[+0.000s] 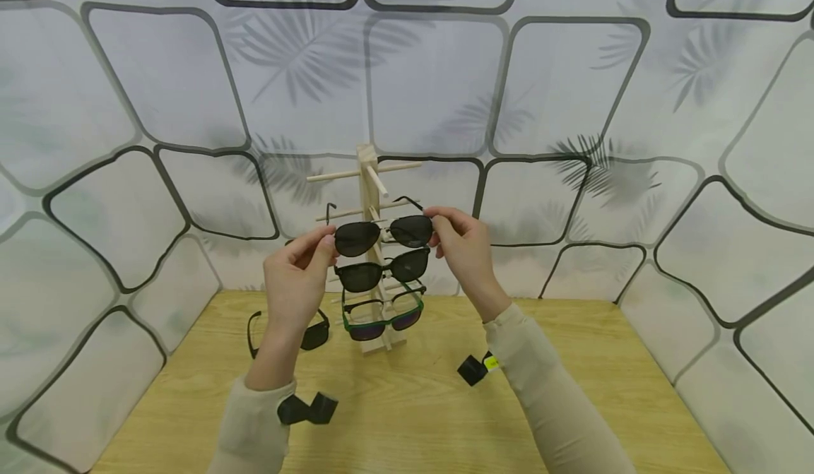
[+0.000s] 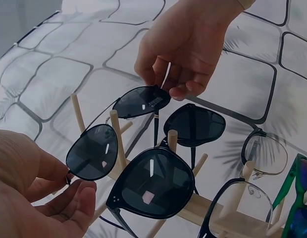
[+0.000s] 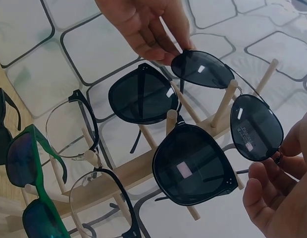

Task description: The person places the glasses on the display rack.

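Observation:
A pair of dark aviator sunglasses (image 1: 384, 234) is held up in front of the wooden display stand (image 1: 367, 177), level with its second crossbar, arms unfolded toward the wall. My left hand (image 1: 327, 242) pinches the outer edge of the left lens (image 2: 91, 151). My right hand (image 1: 437, 221) pinches the outer edge of the right lens (image 3: 256, 127). In the left wrist view my left hand (image 2: 76, 186) is at the bottom left with the right hand (image 2: 188, 49) above. In the right wrist view my right hand (image 3: 277, 163) is at the bottom right.
Lower on the stand hang black sunglasses (image 1: 381, 269), clear-lens glasses (image 2: 265, 153) and green-framed sunglasses (image 1: 381, 321). The top crossbar (image 1: 331, 175) is bare. Another black pair (image 1: 314, 334) lies on the wooden table (image 1: 407, 403), left of the stand. Patterned walls enclose the table.

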Action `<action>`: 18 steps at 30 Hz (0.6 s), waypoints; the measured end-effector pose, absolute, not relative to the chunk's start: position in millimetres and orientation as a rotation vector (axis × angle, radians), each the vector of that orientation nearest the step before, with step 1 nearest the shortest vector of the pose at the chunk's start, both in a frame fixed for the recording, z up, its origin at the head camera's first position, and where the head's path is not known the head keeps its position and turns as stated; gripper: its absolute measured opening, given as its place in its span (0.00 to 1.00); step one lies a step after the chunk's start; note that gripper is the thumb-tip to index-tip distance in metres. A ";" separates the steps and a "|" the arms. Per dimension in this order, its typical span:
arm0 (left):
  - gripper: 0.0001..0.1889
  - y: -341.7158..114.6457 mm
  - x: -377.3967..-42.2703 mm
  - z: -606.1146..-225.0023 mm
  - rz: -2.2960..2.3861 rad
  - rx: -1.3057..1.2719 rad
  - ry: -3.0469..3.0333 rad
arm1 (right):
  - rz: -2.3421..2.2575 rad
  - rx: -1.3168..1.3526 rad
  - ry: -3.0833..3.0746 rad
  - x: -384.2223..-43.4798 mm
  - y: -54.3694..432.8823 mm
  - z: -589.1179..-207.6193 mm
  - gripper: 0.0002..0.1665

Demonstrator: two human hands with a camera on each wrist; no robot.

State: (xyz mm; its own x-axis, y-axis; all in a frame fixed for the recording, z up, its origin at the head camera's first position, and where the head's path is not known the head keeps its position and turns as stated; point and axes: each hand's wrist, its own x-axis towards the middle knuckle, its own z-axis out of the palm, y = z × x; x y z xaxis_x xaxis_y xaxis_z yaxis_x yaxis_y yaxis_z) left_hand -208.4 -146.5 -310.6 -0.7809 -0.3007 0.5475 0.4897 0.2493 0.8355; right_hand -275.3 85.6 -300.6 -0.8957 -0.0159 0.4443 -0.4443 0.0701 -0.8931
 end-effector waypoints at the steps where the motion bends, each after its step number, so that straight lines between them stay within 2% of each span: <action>1: 0.13 -146.7 -208.4 -310.8 -1.596 -0.174 -1.890 | 1.885 0.457 -2.043 -275.4 85.3 -301.0 0.17; 18: 0.13 -149.1 -208.3 -314.6 -1.613 -0.219 -1.857 | 1.832 0.455 -2.064 -278.9 81.8 -306.6 0.16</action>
